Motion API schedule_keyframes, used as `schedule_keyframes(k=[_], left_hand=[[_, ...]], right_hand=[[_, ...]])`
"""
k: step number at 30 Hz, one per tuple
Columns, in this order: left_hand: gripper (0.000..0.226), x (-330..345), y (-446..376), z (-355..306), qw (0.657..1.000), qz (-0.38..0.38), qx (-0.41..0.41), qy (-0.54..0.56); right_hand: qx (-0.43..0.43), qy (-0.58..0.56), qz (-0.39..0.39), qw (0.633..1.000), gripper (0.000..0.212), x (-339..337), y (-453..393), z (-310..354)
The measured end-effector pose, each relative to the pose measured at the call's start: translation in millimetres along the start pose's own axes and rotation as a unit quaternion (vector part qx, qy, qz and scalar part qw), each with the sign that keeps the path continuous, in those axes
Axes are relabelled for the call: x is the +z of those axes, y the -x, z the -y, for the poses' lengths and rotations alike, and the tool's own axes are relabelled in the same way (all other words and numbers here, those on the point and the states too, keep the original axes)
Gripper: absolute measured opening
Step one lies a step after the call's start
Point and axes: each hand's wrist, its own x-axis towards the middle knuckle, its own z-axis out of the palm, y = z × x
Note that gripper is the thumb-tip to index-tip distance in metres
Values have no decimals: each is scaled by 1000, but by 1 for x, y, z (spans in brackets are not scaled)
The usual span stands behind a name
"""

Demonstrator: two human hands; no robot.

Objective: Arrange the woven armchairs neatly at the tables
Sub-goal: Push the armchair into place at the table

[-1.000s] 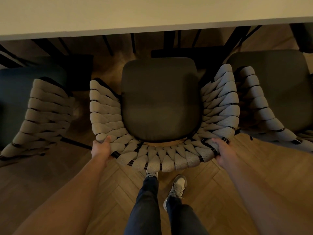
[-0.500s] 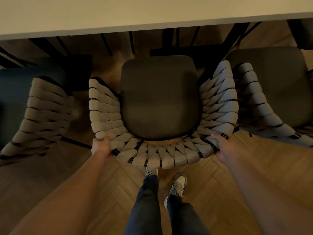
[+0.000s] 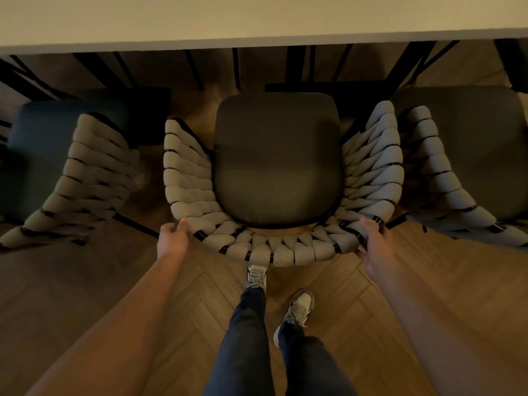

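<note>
A woven armchair (image 3: 280,250) with a pale braided back and a dark seat cushion stands straight in front of me, its front facing the light table (image 3: 257,21). My left hand (image 3: 173,238) grips the back rim at its left corner, thumb over the weave. At the right corner my right hand (image 3: 375,244) grips the same rim. The cushion's front edge lies just short of the table edge.
A second woven armchair (image 3: 85,178) with a dark blue cushion stands to the left, a third (image 3: 445,178) close on the right, almost touching the middle one. Black table legs (image 3: 405,67) run under the tabletop. My feet (image 3: 257,277) stand on herringbone wood floor behind the chair.
The chair has slid slightly toward the table, and both hands moved forward with it. My grips on the back rim are unchanged.
</note>
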Motion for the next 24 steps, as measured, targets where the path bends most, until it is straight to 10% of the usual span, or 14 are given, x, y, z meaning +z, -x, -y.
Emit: schedule_keyframes(k=[24], left_hand=[[67,11,15,3,993,101,-8,61]], right_hand=[[2,-93,-24,995,67,32,36,-41]])
